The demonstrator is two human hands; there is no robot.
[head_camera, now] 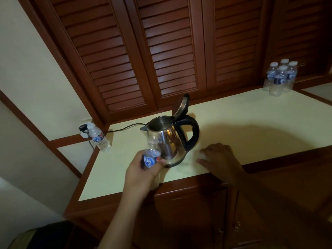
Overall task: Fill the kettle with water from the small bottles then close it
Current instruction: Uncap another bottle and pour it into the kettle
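A steel kettle (171,139) with a black handle stands on the cream counter (251,123), its lid (180,106) hinged up and open. My left hand (143,169) grips a small clear bottle (151,153) with a blue label, tilted with its neck pointing up toward the kettle's spout side. The bottle looks mostly empty. My right hand (218,159) rests on the counter just right of the kettle, fingers bent over something small and white that I cannot make out.
Another small bottle (99,138) stands at the counter's left corner beside a wall socket and plug (83,128). Several full bottles (280,76) are grouped at the far right. Louvred wooden doors rise behind; cabinet doors sit below the counter's front edge.
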